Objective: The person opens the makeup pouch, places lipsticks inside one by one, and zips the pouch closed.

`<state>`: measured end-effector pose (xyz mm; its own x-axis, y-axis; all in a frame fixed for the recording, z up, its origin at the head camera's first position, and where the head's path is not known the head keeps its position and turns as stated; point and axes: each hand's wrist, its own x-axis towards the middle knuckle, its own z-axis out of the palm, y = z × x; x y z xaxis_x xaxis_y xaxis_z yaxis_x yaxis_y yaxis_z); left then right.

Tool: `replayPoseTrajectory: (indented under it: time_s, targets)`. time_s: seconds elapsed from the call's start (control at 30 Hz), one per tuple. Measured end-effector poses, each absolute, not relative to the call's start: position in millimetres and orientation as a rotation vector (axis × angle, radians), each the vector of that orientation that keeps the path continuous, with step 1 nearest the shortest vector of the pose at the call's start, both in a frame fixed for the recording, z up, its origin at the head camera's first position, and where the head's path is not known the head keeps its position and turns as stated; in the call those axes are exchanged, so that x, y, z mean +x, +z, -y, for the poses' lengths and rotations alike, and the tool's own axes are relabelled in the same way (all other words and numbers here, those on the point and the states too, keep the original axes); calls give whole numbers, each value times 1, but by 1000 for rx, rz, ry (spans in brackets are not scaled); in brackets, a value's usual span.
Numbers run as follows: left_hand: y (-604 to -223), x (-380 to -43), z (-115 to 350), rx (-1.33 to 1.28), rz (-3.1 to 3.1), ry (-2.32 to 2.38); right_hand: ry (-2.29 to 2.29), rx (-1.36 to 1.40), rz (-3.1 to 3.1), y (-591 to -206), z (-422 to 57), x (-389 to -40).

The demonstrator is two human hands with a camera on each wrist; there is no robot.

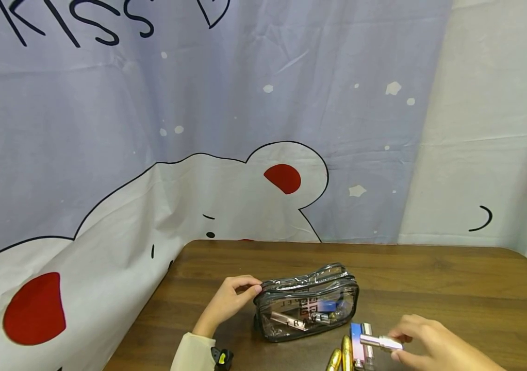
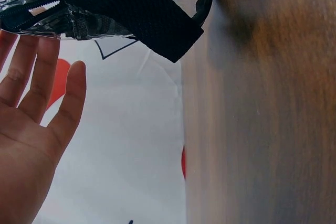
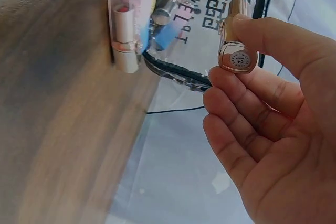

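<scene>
A clear zip pouch (image 1: pixel 307 305) with black trim stands on the table, several cosmetics visible inside through its printed side. At its upper left corner my left hand (image 1: pixel 234 301) pinches the edge between thumb and forefinger. In the left wrist view the other fingers of that left hand (image 2: pixel 37 93) reach out fairly straight, near the pouch's black strap (image 2: pixel 126 11). My right hand (image 1: pixel 423 342) pinches a shiny silver lipstick (image 1: pixel 381 342) between thumb and fingers. A round label marked 04 shows on the lipstick's end (image 3: pixel 240 59), in the right wrist view.
Just in front of the pouch lie two gold tubes (image 1: pixel 346 353), a blue-and-pink box (image 1: pixel 357 344) and a clear-capped lipstick (image 3: pixel 124 30). A wooden table (image 1: pixel 454 278) carries everything, with a printed cloth (image 1: pixel 245 103) hanging behind it.
</scene>
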<state>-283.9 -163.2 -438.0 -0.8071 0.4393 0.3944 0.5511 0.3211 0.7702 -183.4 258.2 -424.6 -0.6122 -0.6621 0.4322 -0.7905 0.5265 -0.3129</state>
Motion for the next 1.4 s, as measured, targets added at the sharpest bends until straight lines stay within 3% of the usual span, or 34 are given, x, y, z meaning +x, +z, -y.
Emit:
replayPoseTrajectory:
  time_s: [1.4]
  targets:
    - [-435,-282,163,-952,2446,-1509,617,1152,2345,-358,-207,-221]
